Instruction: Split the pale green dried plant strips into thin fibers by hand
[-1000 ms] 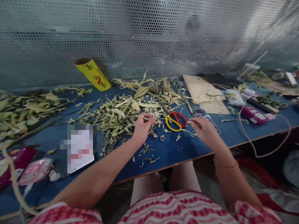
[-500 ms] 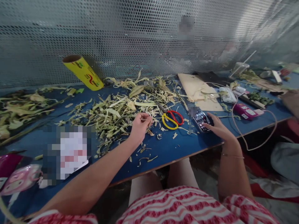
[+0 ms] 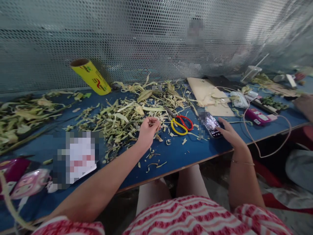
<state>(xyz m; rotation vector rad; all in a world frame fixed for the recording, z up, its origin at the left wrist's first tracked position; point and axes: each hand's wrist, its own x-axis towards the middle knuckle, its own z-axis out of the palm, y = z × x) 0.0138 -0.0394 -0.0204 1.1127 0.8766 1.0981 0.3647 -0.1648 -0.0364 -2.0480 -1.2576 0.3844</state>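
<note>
My left hand rests on the blue table at the near edge of a heap of pale green plant trimmings, fingers curled around a small strip of it. My right hand lies at the table's front edge, its fingertips touching a phone with a lit screen that lies flat. Between the two hands lie scissors with one red and one yellow handle, touched by neither hand.
A yellow roll leans against the perforated metal screen at the back. More trimmings lie at the left. A cardboard sheet, a white charger with cable, and a pink pack sit to the right. Pink packets lie near left.
My right hand moved right from beside the scissors onto the phone, which now lies a little nearer to me. My left hand has kept its place at the trimmings.
</note>
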